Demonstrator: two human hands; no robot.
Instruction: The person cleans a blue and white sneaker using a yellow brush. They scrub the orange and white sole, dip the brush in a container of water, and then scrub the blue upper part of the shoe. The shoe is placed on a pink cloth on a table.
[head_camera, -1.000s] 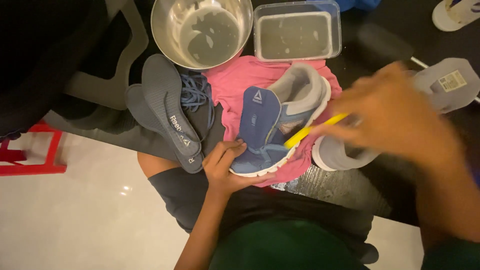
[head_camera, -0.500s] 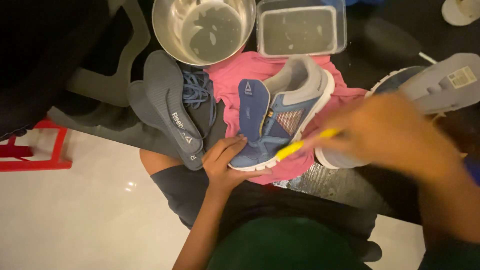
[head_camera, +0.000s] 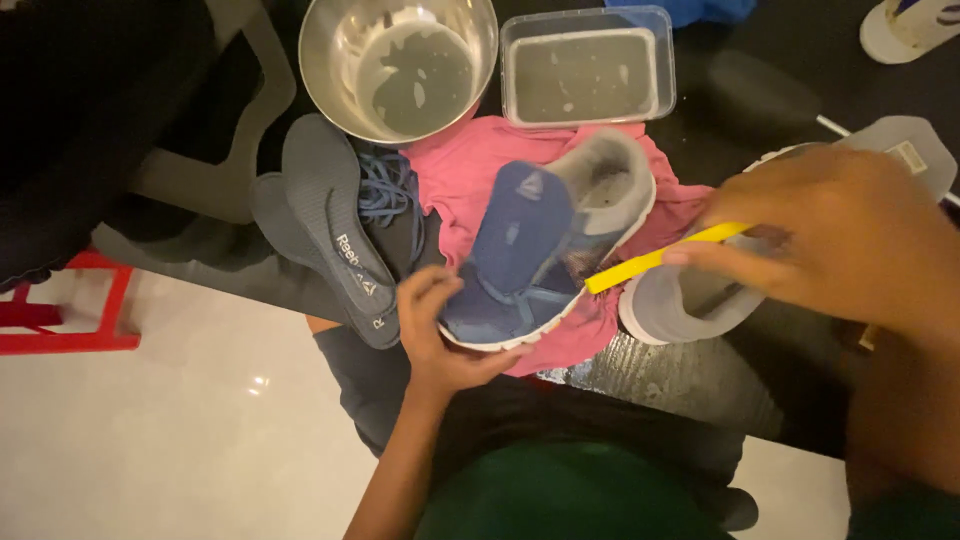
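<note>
Landmark: blue shoe (head_camera: 535, 255), lying on its side on a pink cloth (head_camera: 465, 170), sole edge toward the person.
Left hand (head_camera: 440, 330): at the toe end of the shoe, fingers curled over the toe and pressing it down onto the cloth; a steadying grip, not a pinch.
Right hand (head_camera: 835, 235): to the right of the shoe, fingers pinched around a yellow brush handle (head_camera: 660, 258) whose far end reaches the side of the shoe; the bristles themselves cannot be made out.
Second shoe (head_camera: 700, 290): just right of the blue shoe, grey opening upward, partly under the right hand.
Insoles (head_camera: 330, 225): two grey ones, left of the shoe, overlapping, with blue laces (head_camera: 385, 190) bunched between them and the cloth.
Steel bowl (head_camera: 400, 60): beyond the shoe, upper left, holding cloudy water.
Plastic tub (head_camera: 588, 65): beyond the shoe, upper right, also holding cloudy water.
Risk, slip: the toe is held by one hand only; a hard stroke could probably twist the shoe out of that grip.
Risk, spill: the bowl touches the cloth's far edge; a tug on the cloth could likely tip or slop it.
Risk, edge: the shoe sits close to the near table edge (head_camera: 660, 385); if pushed toward the person it could drop to the floor.
</note>
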